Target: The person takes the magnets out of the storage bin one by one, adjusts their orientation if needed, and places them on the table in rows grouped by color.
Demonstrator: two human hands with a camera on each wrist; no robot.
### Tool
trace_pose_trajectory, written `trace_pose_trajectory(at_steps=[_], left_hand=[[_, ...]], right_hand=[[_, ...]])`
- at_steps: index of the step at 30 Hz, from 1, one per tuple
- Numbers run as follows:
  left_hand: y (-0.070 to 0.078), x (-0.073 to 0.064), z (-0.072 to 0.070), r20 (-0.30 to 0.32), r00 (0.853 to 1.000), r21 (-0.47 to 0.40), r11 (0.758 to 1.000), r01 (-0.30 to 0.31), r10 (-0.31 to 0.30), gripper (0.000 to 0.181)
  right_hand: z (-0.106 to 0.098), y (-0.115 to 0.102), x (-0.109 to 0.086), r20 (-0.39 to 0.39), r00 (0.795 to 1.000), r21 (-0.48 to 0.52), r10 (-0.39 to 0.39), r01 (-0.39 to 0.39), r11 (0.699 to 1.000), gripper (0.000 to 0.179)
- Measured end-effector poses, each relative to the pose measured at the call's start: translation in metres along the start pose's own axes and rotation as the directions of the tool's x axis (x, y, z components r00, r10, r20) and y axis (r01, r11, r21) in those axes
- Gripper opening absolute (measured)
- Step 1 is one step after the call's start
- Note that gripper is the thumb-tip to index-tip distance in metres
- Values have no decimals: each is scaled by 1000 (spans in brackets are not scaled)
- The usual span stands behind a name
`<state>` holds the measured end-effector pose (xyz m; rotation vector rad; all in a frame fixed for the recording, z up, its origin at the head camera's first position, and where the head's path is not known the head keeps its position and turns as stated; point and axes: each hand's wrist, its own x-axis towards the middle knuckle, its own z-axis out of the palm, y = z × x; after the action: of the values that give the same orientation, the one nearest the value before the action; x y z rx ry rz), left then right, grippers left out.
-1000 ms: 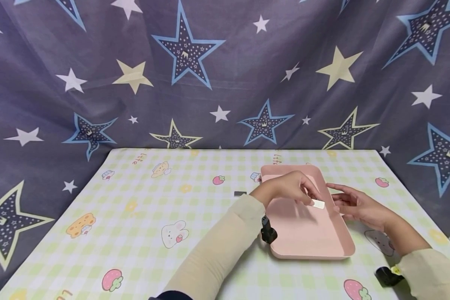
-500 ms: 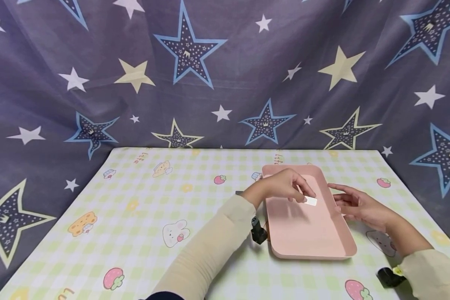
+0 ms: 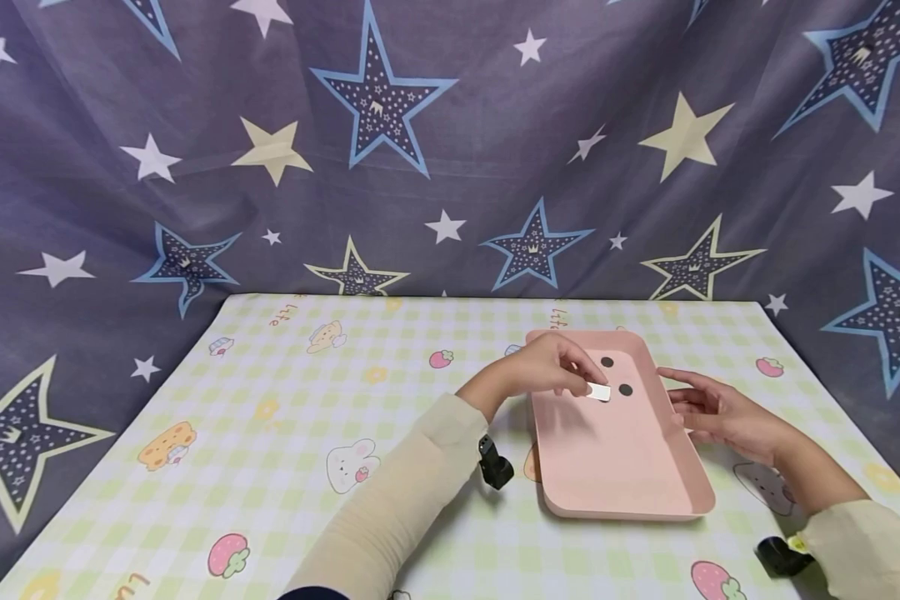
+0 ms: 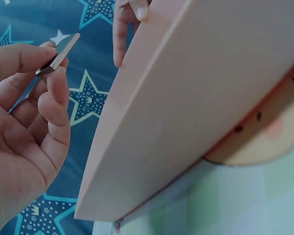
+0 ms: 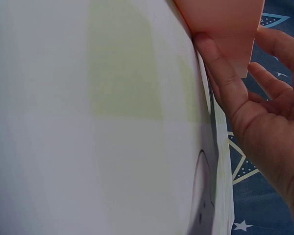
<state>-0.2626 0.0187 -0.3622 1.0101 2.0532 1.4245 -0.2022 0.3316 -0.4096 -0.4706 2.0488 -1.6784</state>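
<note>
My left hand (image 3: 543, 364) pinches a small flat rectangular piece (image 3: 598, 392) between thumb and fingertips over the pink tray (image 3: 615, 467). Bright white in the head view, the piece (image 4: 63, 51) shows a thin pale edge and a darker, glossy face in the left wrist view. Two dark round discs (image 3: 626, 389) show on the tray floor near the fingers, and a third dark spot peeks out under the piece. At the tray's right wall rests my right hand (image 3: 727, 417), its extended fingers (image 5: 218, 63) touching the outside of the wall.
A green-and-white checked cloth (image 3: 390, 517) with cartoon prints covers the table. Behind it hangs a dark curtain (image 3: 450, 150) with stars. Black wrist cameras sit below the left wrist (image 3: 487, 408) and by the right sleeve (image 3: 840, 533).
My left hand has moved left across the tray with the piece still pinched, and the dark discs have come into view. A dark piece on the table is now hidden behind the left wrist.
</note>
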Motion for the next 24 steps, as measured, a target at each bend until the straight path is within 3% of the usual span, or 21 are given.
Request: trace_pose_trajectory(at_steps=[10, 15, 24], left_hand=[[-8, -14, -7, -92, 996, -80, 997, -17, 9, 19], [-10, -23, -12, -128, 992, -75, 997, -23, 14, 19], [-16, -40, -23, -156, 988, -113, 993, -29, 11, 16]], right_hand=[[-1, 2, 0, 20, 999, 22, -26, 26, 999, 65], [-1, 2, 1, 19, 1000, 26, -21, 21, 999, 65], [-1, 2, 1, 22, 1000, 19, -19, 18, 1000, 67]])
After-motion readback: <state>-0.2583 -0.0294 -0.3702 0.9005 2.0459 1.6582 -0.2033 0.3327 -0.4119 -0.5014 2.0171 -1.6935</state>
